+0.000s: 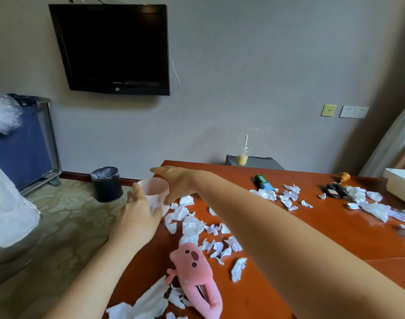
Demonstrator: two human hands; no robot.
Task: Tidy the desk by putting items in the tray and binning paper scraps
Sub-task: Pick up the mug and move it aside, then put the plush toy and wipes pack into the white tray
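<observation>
A pale pink cup [154, 191] is at the desk's left edge, and my left hand [139, 212] holds it from the near side, fingers curved round its wall. My right hand [174, 183] reaches across the desk, fingers stretched over the cup's far rim and thumb beside its right wall. Several torn white paper scraps [192, 226] litter the orange-brown desk [277, 226]. A pink plush pencil case [197, 279] lies near the front. The white tray [399, 187] stands at the right edge. The black bin [107, 184] with a clear liner stands on the floor to the left.
A green packet [263, 181], black keys [334, 191] and a small orange wooden piece [344, 176] lie toward the desk's back. A drink with a straw [243, 156] stands on a grey unit behind. A blue trolley [24, 146] is at far left.
</observation>
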